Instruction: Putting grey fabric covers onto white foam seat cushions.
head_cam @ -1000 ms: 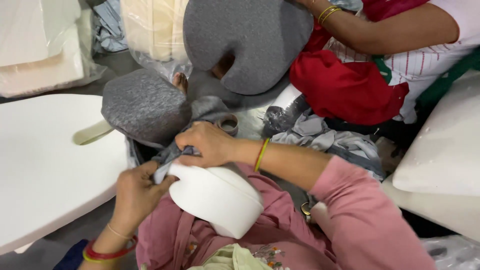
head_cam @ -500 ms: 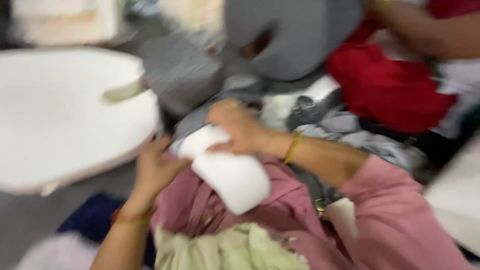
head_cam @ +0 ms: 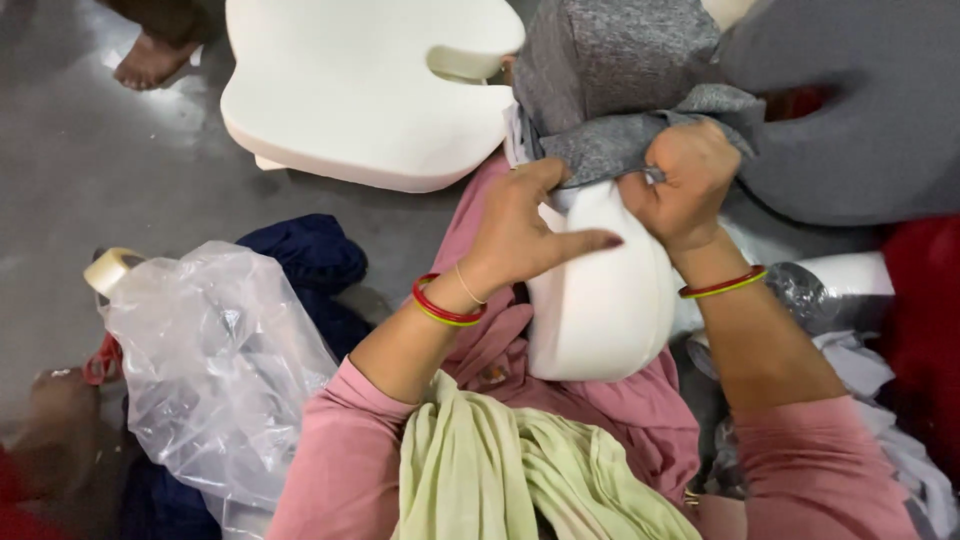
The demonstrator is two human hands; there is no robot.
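The white foam cushion (head_cam: 600,300) lies in my lap, its lower end resting on my pink clothing, its upper end half swallowed by the grey fabric cover (head_cam: 620,120) that I am working over it. My right hand (head_cam: 685,185) is clenched on the hem of the cover, a fistful of grey cloth bunched at the top of the foam. My left hand (head_cam: 525,235) lies open against the side of the cushion, fingers spread, forefinger pointing across the white surface, thumb up by the cloth edge; it braces and grips nothing. The risks, as I judge them: the hem is gathered unevenly, so a hard tug from one fist could drag the cover on crooked or strain a seam. The foam has only my flat palm to steady it, so it could slide off my lap towards the grey floor (head_cam: 120,180). Just beside my left elbow sits a crumpled clear plastic bag (head_cam: 215,360), and a bigger white foam seat (head_cam: 370,90) lies near; a wide swing of my arm could knock either one.
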